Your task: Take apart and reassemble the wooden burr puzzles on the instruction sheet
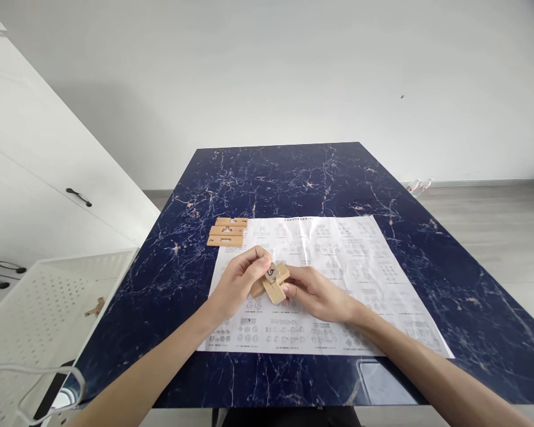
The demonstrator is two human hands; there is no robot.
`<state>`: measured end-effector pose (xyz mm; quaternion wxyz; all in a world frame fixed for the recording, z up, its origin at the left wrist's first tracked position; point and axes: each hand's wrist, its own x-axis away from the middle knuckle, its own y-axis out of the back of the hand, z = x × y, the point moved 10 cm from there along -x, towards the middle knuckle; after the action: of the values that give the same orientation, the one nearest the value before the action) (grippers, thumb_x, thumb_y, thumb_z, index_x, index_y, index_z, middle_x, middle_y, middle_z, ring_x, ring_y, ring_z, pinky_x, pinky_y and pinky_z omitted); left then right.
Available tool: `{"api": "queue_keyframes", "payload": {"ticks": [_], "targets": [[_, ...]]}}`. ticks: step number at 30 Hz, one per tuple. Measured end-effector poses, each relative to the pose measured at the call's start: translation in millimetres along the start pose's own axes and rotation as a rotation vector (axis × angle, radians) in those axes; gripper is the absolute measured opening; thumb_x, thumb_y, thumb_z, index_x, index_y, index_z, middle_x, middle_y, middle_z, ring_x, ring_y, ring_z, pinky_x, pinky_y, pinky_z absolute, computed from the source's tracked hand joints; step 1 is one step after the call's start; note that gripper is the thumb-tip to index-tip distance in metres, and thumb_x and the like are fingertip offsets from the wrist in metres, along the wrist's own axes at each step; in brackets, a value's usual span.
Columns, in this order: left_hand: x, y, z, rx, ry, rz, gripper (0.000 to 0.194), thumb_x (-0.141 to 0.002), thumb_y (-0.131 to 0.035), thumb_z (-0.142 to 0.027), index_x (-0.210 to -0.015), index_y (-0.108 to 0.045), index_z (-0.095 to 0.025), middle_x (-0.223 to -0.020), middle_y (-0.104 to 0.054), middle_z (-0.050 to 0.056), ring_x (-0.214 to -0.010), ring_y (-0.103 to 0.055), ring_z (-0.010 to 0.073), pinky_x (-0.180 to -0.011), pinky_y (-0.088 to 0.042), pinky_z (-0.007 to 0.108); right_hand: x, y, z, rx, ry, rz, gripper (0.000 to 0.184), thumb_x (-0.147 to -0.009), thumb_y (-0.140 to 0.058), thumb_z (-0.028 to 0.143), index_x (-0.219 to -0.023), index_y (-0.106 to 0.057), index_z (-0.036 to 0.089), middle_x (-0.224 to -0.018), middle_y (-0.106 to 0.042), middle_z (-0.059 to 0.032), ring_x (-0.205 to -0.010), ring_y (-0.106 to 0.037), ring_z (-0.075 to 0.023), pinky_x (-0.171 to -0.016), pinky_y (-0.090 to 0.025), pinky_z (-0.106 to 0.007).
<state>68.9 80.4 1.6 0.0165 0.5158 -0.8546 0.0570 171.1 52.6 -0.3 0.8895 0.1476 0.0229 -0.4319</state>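
Over the printed sheet, both of my hands meet at a small cluster of crossed wooden puzzle pieces. My left hand pinches a wooden piece with a dark handwritten mark between thumb and fingers. From the other side, my right hand grips the cluster, its thumb against the near end. Parts of the pieces are hidden behind my fingers. Beyond my left hand, several flat wooden pieces with cut-outs and numbers lie in a row, overlapping the sheet's far left corner.
The blue marbled table stands near a white wall. A white cabinet is at the left, with a perforated white surface holding a small wooden piece and a white cable. A clear, flat rectangular object lies at the front edge.
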Motion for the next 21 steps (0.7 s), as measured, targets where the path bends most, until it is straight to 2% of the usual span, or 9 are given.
{"api": "queue_keyframes", "payload": {"ticks": [8, 13, 15, 18, 21], "targets": [[1.8, 2.3, 2.6, 0.002, -0.032, -0.013, 0.045, -0.099, -0.065, -0.063, -0.085, -0.053, -0.021, -0.067, -0.045, -0.005, -0.054, -0.039, 0.0100, -0.051, -0.033, 0.024, 0.3, -1.6, -3.7, -0.001, -0.008, 0.006, 0.035, -0.113, -0.048, 0.048, -0.092, -0.056, 0.021, -0.084, -0.062, -0.0017, -0.074, -0.056, -0.0170, -0.071, -0.046, -0.032], [-1.7, 2.8, -0.8, -0.034, -0.020, 0.011, 0.053, -0.098, -0.059, -0.072, -0.093, -0.058, -0.020, -0.074, -0.053, -0.002, -0.061, -0.050, 0.0127, -0.058, -0.044, 0.026, -0.7, 1.8, 1.3, -0.083, -0.012, -0.012, 0.034, -0.114, -0.045, 0.046, -0.097, -0.058, 0.020, -0.088, -0.063, -0.0031, -0.077, -0.058, -0.0173, -0.073, -0.047, -0.033], [-1.7, -0.1, -7.0, -0.094, -0.073, 0.046, 0.058, -0.090, -0.068, -0.076, -0.102, -0.060, -0.020, -0.083, -0.059, 0.001, -0.070, -0.056, 0.0153, -0.065, -0.049, 0.028, -1.0, 5.7, 2.2, -0.059, -0.026, -0.037, 0.035, -0.114, -0.043, 0.046, -0.095, -0.058, 0.020, -0.086, -0.061, -0.0025, -0.077, -0.057, -0.0170, -0.074, -0.046, -0.033], [0.6, -2.5, -13.2, -0.218, -0.137, 0.035, 0.065, -0.076, -0.086, -0.066, -0.115, -0.058, -0.022, -0.100, -0.064, 0.003, -0.085, -0.062, 0.0190, -0.075, -0.053, 0.031, -0.8, 12.3, -0.8, 0.019, -0.066, -0.092, 0.037, -0.113, -0.044, 0.047, -0.090, -0.055, 0.021, -0.081, -0.058, -0.0006, -0.071, -0.051, -0.0157, -0.068, -0.042, -0.031], [2.5, -1.6, -11.1, -0.390, -0.115, -0.032, 0.058, -0.080, -0.086, -0.053, -0.119, -0.056, -0.024, -0.097, -0.065, 0.000, -0.078, -0.059, 0.0165, -0.070, -0.050, 0.029, 0.2, 18.0, -5.1, 0.092, -0.098, -0.157, 0.036, -0.110, -0.047, 0.047, -0.085, -0.051, 0.022, -0.075, -0.053, 0.0017, -0.066, -0.045, -0.0145, -0.062, -0.036, -0.030]]}}
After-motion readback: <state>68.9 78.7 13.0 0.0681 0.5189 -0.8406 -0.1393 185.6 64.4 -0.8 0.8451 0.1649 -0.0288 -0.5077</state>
